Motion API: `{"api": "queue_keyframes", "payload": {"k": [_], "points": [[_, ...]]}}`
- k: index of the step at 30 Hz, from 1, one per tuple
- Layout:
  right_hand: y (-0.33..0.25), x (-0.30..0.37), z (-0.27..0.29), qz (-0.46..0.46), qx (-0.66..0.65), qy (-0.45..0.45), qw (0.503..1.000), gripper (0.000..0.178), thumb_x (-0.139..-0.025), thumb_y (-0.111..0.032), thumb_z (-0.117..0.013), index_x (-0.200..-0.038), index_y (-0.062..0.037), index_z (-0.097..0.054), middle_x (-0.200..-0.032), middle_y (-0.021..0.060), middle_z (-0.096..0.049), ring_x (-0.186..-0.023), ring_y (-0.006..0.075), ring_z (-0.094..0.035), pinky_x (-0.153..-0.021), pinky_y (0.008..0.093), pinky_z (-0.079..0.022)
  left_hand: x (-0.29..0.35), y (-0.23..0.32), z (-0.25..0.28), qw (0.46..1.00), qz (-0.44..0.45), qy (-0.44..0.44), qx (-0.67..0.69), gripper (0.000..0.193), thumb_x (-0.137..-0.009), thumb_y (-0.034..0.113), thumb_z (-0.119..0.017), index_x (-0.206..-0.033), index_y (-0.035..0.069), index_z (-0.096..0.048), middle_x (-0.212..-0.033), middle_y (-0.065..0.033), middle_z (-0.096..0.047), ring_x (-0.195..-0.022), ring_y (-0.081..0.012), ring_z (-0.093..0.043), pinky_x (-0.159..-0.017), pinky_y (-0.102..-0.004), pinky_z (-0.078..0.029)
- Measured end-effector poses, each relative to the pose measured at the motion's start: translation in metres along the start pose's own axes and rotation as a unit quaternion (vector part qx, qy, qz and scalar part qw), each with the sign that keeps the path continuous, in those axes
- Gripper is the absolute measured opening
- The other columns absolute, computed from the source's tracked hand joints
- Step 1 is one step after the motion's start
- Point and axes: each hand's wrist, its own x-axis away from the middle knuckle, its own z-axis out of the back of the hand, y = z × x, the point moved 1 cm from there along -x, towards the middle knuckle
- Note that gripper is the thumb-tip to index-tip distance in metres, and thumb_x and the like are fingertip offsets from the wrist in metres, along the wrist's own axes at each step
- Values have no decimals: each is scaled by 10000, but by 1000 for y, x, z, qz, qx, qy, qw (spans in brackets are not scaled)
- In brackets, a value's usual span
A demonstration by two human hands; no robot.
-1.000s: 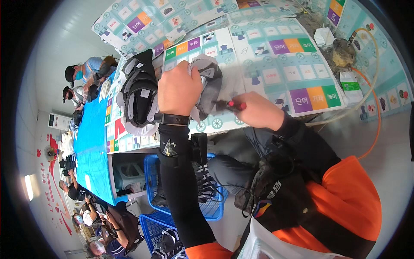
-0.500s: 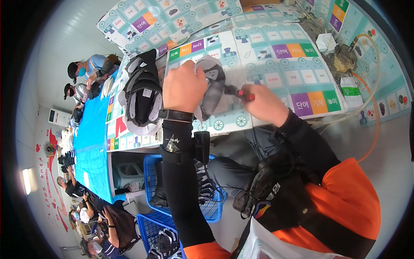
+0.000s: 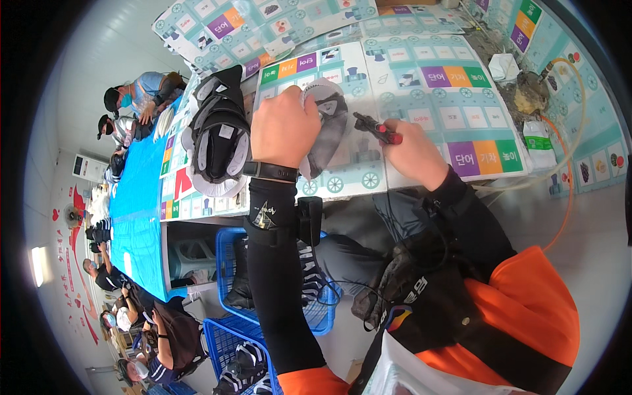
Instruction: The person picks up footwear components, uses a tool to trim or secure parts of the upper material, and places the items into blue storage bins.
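Observation:
My left hand (image 3: pixel 283 130) is closed on a grey and black shoe upper (image 3: pixel 331 125) with a white serrated edge, holding it upright over the printed table covering. Part of the upper is hidden behind the fist. My right hand (image 3: pixel 416 155) grips a small red and black tool (image 3: pixel 376 128) with a dark, brush-like end. That end points at the upper and stays a short way to its right, not touching it. Left of my left hand lies a row of nested black and grey shoe uppers (image 3: pixel 220 135) with white edges.
Blue baskets (image 3: pixel 230 299) with black-and-white striped pieces stand below the table edge. A blue-covered table (image 3: pixel 138 210) runs off to the left, with several people along it. At the right are a white and green packet (image 3: pixel 540 146) and an orange hose (image 3: pixel 571 204).
My right hand has moved slightly right, drawing the tool away from the upper and turning its dark end upward. My left hand keeps hold of the upper, now turned a little.

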Motion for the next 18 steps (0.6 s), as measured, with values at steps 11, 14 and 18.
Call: {"api": "queue_keyframes", "payload": {"k": [11, 14, 18], "points": [[-17, 17, -10, -11, -21, -196, 980, 204, -841, -114, -657, -990, 22, -686, -865, 284, -671, -878, 502, -630, -753, 482, -497, -6, -8, -2, 1000, -10, 7, 3, 278, -947, 282, -657, -864, 20, -698, -800, -259, -712, -782, -472, -706, -729, -541, -577], [-24, 16, -12, -6, -25, -225, 974, 211, -821, -66, -660, -1009, 18, -706, -833, 210, -704, -825, 360, -696, -757, 419, -516, 12, -31, 14, 999, 15, 15, -30, 267, -958, 270, -653, -863, 25, -699, -776, -253, -704, -774, -468, -704, -715, -545, -571], [38, 8, 40, -28, -13, -54, 998, 356, -881, -76, -688, -1227, 5, -657, -948, 115, -733, -858, 230, -687, -778, 391, -537, 60, -53, 72, 987, 106, 119, -20, 261, -975, 241, -651, -826, 27, -649, -738, -252, -679, -760, -481, -682, -689, -578, -535]]}}
